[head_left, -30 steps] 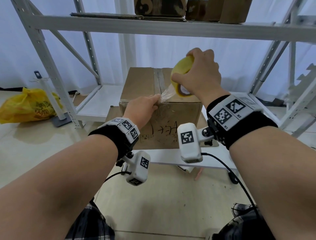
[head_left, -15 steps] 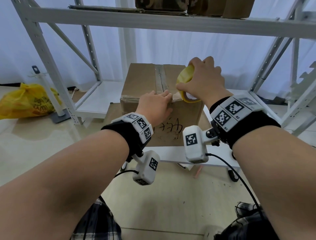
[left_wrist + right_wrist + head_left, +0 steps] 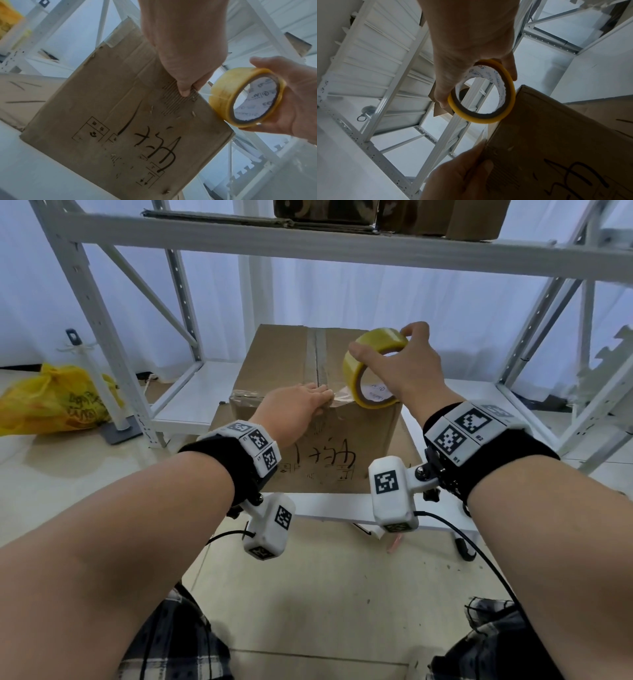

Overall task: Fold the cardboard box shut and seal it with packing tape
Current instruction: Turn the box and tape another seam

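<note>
The cardboard box (image 3: 291, 371) sits on the low white shelf (image 3: 191, 402) of the metal rack (image 3: 85, 302), its top flaps folded flat and meeting along a centre seam (image 3: 317, 357) that already carries a strip of older tape. Half a second ago the tape roll (image 3: 371, 371) was down on the box's near right corner, with both hands bunched over the front edge. Now the roll has lifted and tilted up off the lid, and a short clear stretch of tape (image 3: 340, 396) shows between it and the box's front top edge, so the free end appears to be stuck down and the pull along the seam looks ready to begin.

The left hand (image 3: 294, 409) lies over the front top edge right at the seam. Its fingers reach onto the lid while the thumb (image 3: 184, 89) presses on the front face just below the edge, pinning the tape end there. The right hand (image 3: 404, 368) has its grip closed round the roll, thumb on the near rim and fingers over the far rim, as the right wrist view confirms.

As a judgement, the folding is done and the sealing has only started: the new tape has not yet crossed the seam. The anchor needs firm pressure, or the pull may peel the end off the worn, scuffed cardboard.

Off to the left a yellow bag (image 3: 51, 402) lies on the floor.
</note>
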{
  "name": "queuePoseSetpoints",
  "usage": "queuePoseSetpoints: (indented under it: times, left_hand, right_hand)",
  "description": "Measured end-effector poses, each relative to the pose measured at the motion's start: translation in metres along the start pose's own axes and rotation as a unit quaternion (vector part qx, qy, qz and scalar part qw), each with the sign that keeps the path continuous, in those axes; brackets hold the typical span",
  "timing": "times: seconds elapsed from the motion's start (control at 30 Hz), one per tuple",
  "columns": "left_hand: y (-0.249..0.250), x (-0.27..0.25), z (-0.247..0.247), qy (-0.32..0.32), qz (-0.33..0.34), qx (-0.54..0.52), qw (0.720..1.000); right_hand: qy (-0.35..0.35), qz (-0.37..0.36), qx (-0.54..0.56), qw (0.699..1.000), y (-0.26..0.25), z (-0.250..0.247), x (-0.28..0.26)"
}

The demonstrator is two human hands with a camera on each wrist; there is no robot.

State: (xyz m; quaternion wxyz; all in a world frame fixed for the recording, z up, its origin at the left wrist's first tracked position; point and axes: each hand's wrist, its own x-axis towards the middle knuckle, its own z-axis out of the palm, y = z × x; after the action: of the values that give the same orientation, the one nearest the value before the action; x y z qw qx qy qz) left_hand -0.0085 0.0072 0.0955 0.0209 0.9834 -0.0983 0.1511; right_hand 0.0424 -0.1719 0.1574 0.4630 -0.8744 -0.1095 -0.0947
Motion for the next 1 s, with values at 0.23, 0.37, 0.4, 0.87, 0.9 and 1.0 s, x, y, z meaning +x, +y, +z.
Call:
queuePoseSetpoints:
  times: [0.23,0.37,0.4,0.87,0.9,1.0]
  left_hand:
    - [0.004,0.007,0.01,0.015,-0.025,0.014,0.999]
    - [0.001,0.009,0.01,0.013,-0.028,-0.005,0.999]
    - [0.001,0.009,0.01,0.013,-0.027,-0.007,1.0]
    - [0.021,0.011,0.01,0.004,-0.025,0.106,0.994]
    - [0.024,0.012,0.01,0.003,-0.026,0.115,0.993]
    - [0.036,0.016,0.01,-0.014,-0.039,0.124,0.991]
  right_hand:
    - [0.006,0.009,0.013,1.0,-0.003,0.002,-0.005]
    - [0.032,-0.029,-0.044,0.998,-0.015,-0.001,-0.005]
    - [0.039,-0.029,-0.061,0.997,-0.013,-0.005,-0.004]
    - [0.044,-0.024,-0.174,0.983,0.009,-0.008,-0.002]
    - [0.04,-0.028,-0.18,0.982,0.008,-0.008,-0.001]
    - [0.031,-0.038,-0.179,0.983,0.006,-0.008,0.0]
